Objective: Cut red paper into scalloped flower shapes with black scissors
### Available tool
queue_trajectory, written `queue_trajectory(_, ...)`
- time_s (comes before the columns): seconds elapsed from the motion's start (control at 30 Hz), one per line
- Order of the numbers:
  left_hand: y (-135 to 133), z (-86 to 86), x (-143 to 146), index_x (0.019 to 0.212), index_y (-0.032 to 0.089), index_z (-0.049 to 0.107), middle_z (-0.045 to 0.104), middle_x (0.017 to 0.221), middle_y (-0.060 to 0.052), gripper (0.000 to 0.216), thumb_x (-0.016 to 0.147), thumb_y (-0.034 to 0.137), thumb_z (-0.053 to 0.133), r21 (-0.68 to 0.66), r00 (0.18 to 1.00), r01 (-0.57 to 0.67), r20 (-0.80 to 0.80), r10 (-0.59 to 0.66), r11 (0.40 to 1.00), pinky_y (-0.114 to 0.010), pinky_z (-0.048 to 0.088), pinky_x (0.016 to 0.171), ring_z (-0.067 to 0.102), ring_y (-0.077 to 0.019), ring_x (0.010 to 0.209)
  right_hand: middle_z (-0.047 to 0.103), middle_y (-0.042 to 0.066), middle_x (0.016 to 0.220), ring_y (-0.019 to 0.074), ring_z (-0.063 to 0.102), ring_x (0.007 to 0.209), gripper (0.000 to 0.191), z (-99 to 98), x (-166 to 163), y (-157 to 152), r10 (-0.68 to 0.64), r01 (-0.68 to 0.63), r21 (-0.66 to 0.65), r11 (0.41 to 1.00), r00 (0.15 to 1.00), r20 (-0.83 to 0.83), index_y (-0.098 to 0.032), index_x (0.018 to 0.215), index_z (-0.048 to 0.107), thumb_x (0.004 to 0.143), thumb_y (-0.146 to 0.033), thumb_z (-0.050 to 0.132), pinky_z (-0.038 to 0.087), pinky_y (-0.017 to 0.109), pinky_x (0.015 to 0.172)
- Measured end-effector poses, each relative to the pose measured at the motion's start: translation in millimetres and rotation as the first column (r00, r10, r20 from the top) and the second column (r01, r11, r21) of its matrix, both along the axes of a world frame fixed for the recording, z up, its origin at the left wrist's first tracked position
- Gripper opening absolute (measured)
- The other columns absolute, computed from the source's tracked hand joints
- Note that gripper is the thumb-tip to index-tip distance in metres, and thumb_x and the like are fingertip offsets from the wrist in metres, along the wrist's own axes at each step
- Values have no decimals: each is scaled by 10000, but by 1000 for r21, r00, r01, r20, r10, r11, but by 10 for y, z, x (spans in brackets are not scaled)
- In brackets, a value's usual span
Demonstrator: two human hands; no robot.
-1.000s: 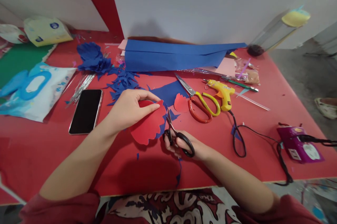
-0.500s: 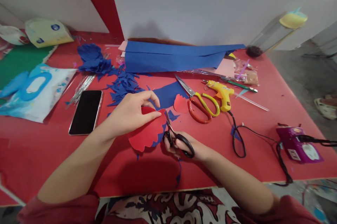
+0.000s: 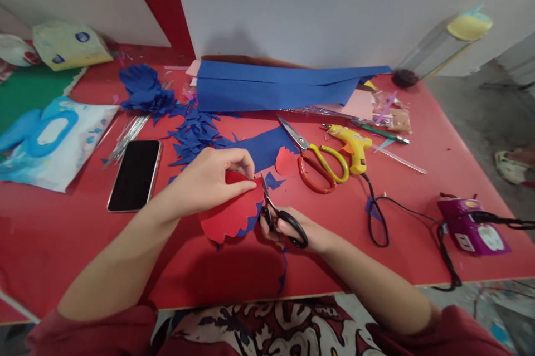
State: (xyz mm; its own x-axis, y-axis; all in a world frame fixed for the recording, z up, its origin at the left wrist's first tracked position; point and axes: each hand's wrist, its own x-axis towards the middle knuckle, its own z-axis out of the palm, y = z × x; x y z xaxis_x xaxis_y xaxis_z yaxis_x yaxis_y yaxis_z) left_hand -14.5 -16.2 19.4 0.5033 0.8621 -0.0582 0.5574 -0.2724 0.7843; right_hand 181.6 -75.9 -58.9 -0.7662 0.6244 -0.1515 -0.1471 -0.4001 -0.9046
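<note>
Left hand (image 3: 213, 179) arched, pinching red paper (image 3: 229, 214), right hand (image 3: 314, 233) holding black scissors (image 3: 276, 211)

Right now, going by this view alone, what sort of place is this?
Probably a craft workspace; home or workshop, I can't tell. A yellow glue gun, red-and-yellow-handled scissors and a heap of jagged blue pieces suggest it.
</note>
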Motion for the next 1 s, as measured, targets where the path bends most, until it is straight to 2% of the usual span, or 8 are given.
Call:
queue_trajectory(0.67, 15, -34, 13, 683, 201, 534, 640, 723, 26, 114, 729, 269, 613, -11, 1000, -6, 13, 6, 1000, -241, 487, 731, 635, -133, 706, 383, -47, 576, 62, 350, 478, 525, -34, -8, -41, -37, 36, -37, 999, 999, -15, -163, 674, 409, 772, -669, 511, 251, 217, 443)
queue_trajectory(1.0, -12, -42, 95, 737, 192, 515, 651, 723, 19, 129, 710, 241, 632, -153, 989, -51, 133, 72, 987, -235, 493, 693, 652, -132, 710, 393, -53, 567, 70, 338, 470, 534, -34, -7, -56, -59, 56, -36, 998, 994, -94, -157, 748, 459, 749, -687, 524, 253, 226, 458)
